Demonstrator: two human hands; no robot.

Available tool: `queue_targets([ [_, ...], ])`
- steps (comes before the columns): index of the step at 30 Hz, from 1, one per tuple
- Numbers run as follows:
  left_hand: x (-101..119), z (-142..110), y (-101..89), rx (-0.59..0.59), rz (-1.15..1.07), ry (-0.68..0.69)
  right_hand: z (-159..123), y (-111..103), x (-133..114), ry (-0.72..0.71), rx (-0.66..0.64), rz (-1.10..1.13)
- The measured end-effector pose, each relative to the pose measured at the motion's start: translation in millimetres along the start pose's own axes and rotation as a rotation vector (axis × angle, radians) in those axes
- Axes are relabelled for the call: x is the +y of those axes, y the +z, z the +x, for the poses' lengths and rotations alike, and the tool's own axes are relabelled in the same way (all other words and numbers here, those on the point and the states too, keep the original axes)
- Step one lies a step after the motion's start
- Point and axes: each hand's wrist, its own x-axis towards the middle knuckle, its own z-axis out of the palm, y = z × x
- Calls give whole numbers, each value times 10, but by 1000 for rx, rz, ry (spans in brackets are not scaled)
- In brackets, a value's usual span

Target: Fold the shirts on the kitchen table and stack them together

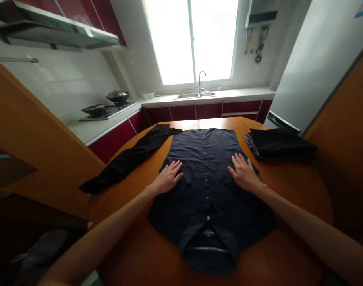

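Note:
A dark blue button-up shirt (196, 155) lies spread front side up, its collar (209, 262) toward me and its hem at the far side. Flat on the shirt's left side rests my left hand (167, 178), fingers stretched out. My right hand (244, 171) lies on the right side of the shirt, fingers spread. Neither hand grips the cloth. Cuffs of the shirt show close beside both hands, with the sleeves partly hidden against the body of the shirt.
The shirt is on a rounded wooden table (300, 190). Black trousers or a similar long garment (130, 159) stretch along its left edge. A folded dark stack of clothes (279, 143) sits at the right. Behind are a sink (187, 95), a stove with pans (95, 110) and a fridge (306, 59).

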Motion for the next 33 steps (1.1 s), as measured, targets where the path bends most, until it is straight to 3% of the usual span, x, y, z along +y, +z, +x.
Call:
queue_targets([
  [5,46,-93,95,-9,28,-52,-114,79,-97,-4,-145,1],
  [10,288,-140,18,94,-3,-33,-68,49,-20,5,-54,21],
  [14,420,-215,83,11,-23,2,-44,86,62,36,-91,-26],
  [17,355,-223,107,14,-52,-37,-25,129,121,51,-107,-44],
  [23,44,-219,140,33,13,-302,26,172,312,129,-94,-53],
  [27,-4,-230,157,26,47,-356,46,175,425,178,-117,-24],
  [30,74,-227,134,92,96,-323,19,113,383,185,-34,-31],
  [33,191,-218,120,162,106,-176,-48,24,196,103,86,-54],
])
